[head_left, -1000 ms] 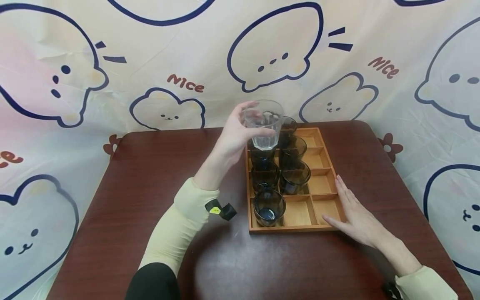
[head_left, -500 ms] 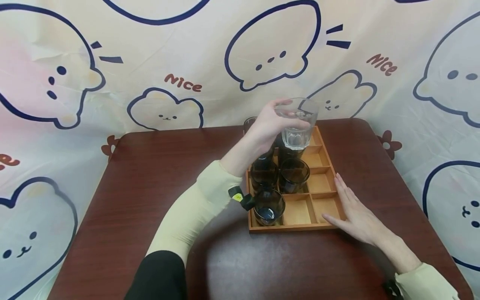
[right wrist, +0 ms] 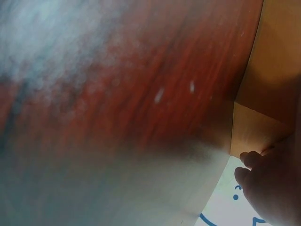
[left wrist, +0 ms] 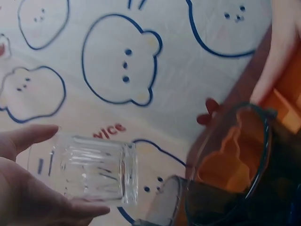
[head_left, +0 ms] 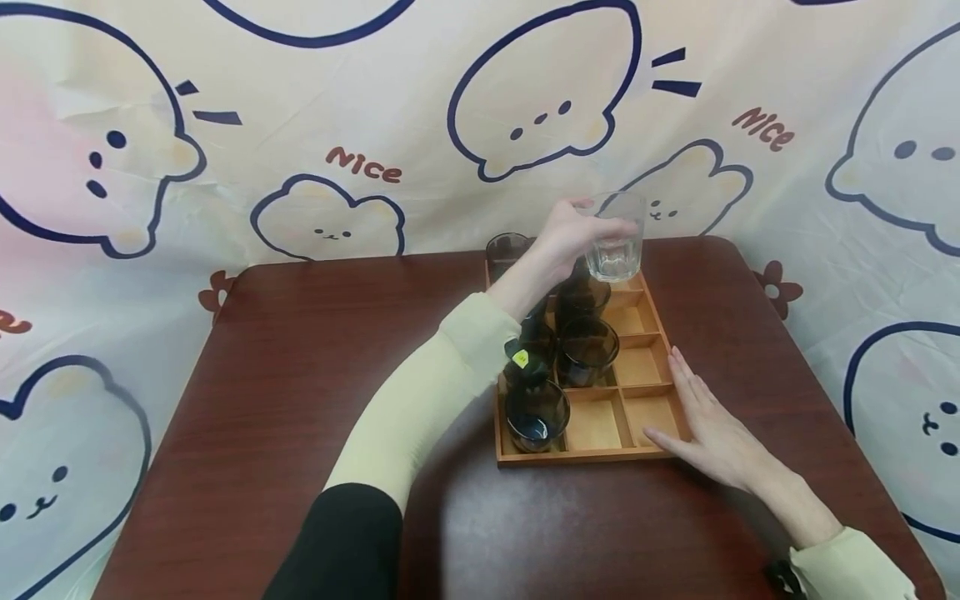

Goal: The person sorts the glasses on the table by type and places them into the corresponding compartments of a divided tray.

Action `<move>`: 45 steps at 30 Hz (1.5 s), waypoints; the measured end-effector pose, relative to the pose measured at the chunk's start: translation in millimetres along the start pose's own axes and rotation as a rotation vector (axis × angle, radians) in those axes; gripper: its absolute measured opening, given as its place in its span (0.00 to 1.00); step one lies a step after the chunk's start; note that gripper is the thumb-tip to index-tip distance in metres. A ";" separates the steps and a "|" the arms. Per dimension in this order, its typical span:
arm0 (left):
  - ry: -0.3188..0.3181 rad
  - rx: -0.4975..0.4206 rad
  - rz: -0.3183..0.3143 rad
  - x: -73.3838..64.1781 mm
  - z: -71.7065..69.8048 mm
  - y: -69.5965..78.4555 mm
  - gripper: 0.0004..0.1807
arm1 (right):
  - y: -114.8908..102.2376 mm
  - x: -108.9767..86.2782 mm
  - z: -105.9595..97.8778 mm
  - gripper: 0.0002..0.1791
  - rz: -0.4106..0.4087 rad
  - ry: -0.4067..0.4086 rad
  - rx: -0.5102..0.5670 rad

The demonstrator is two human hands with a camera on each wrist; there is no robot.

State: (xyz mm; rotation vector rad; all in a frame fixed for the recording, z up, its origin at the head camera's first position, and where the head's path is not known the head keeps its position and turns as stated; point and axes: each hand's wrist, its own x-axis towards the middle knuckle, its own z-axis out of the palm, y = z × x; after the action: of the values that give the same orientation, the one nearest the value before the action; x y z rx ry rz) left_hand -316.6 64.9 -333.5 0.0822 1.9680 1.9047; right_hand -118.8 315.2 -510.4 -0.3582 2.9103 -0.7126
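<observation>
My left hand grips a clear glass tumbler between thumb and fingers, over the far right of a divided wooden tray. In the left wrist view the tumbler shows ridged sides and a thick base. Several dark tinted glasses fill the tray's left and middle columns, among them one at the near left and one in the middle. My left forearm hides some of them. The right hand rests with straight fingers along the tray's right side, its thumb over the near right corner.
The tray sits on a dark reddish-brown table. Close behind the far table edge hangs a pale cartoon-print cloth, which also runs along both sides.
My left hand has carried the clear tumbler rightward across the far end of the tray, most of the way in the first half second. The right hand has stayed in place.
</observation>
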 end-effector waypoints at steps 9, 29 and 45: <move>0.095 0.057 -0.033 22.9 -3.7 -12.0 0.47 | -7.7 14.1 7.3 0.66 -0.054 -0.011 -0.019; 0.213 0.782 0.160 75.8 28.7 -65.3 0.59 | -0.9 5.5 3.4 0.66 -0.016 -0.005 -0.018; 0.232 1.108 0.252 61.2 48.8 -67.4 0.55 | 1.7 -4.1 1.3 0.66 -0.007 0.025 -0.015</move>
State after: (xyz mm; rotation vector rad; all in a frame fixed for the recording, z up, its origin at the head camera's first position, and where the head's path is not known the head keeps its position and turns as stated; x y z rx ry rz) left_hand -341.7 125.5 -413.3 0.4353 3.0406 0.7208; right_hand -114.9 317.2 -512.1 -0.3645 2.9408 -0.7012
